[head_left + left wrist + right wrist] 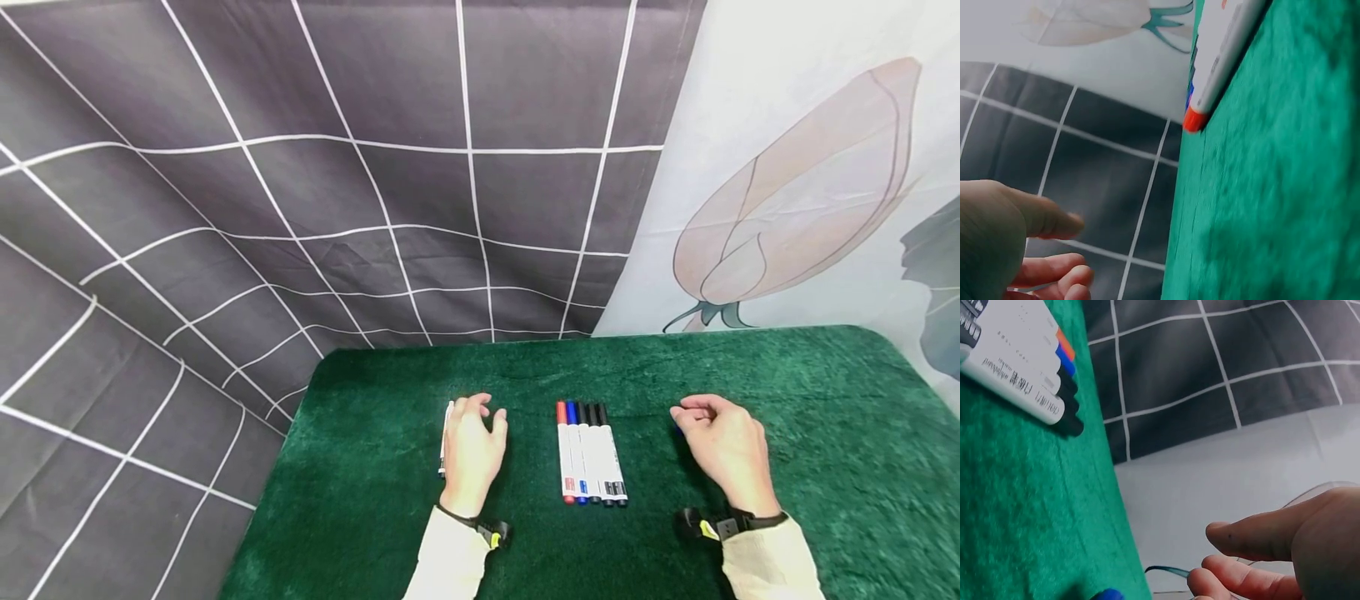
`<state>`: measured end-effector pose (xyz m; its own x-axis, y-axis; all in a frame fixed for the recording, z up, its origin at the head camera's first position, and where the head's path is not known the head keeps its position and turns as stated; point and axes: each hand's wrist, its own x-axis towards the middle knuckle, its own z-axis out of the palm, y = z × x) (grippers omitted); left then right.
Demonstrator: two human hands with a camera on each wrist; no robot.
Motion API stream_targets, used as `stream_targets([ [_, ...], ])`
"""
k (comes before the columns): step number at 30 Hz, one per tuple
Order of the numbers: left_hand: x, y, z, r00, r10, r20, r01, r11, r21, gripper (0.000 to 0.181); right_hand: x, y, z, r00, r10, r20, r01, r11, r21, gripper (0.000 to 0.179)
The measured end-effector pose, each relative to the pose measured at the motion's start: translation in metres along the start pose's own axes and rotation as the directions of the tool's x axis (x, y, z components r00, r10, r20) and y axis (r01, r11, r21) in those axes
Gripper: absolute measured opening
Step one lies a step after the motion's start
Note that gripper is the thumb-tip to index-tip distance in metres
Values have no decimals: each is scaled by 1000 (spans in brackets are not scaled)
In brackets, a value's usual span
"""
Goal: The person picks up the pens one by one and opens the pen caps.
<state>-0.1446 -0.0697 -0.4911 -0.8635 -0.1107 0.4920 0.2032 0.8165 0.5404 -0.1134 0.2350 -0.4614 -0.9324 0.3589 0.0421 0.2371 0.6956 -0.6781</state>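
Five whiteboard markers (588,454) lie side by side on the green cloth between my hands, capped red, blue and black. My left hand (474,450) hovers over the cloth with thumb and fingers apart, holding nothing. Beside and partly under it lies another white marker (447,417), its far part showing past the hand. My right hand (726,446) is on the right, fingers loosely bent, with nothing visible between thumb and fingers. Below it in the right wrist view a blue marker cap (1109,595) shows at the lower edge; the rest of that marker is hidden.
The green cloth (360,517) covers the whole table. Behind it hangs a dark grey curtain (420,192) with white grid lines, and a white curtain (810,33) with a flower print on the right.
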Motion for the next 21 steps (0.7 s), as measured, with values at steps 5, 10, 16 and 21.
stream_targets([
  [5, -9, 12, 8, 997, 35, 72, -35, 999, -11, 34, -3, -6, 1, 999, -24, 29, 24, 1000, -1, 28],
  [10, -19, 23, 14, 983, 31, 179, -28, 999, -23, 41, -6, -12, 5, 997, -64, 42, 64, 998, 3, 25],
  [16, -28, 30, 21, 966, 33, 255, -29, 999, -17, 42, -9, -19, 11, 993, -112, 38, 111, 994, 7, 21],
  [21, -32, 35, 25, 957, 47, 288, -49, 999, 2, 40, -11, -23, 15, 990, -144, 13, 144, 990, 0, 19],
])
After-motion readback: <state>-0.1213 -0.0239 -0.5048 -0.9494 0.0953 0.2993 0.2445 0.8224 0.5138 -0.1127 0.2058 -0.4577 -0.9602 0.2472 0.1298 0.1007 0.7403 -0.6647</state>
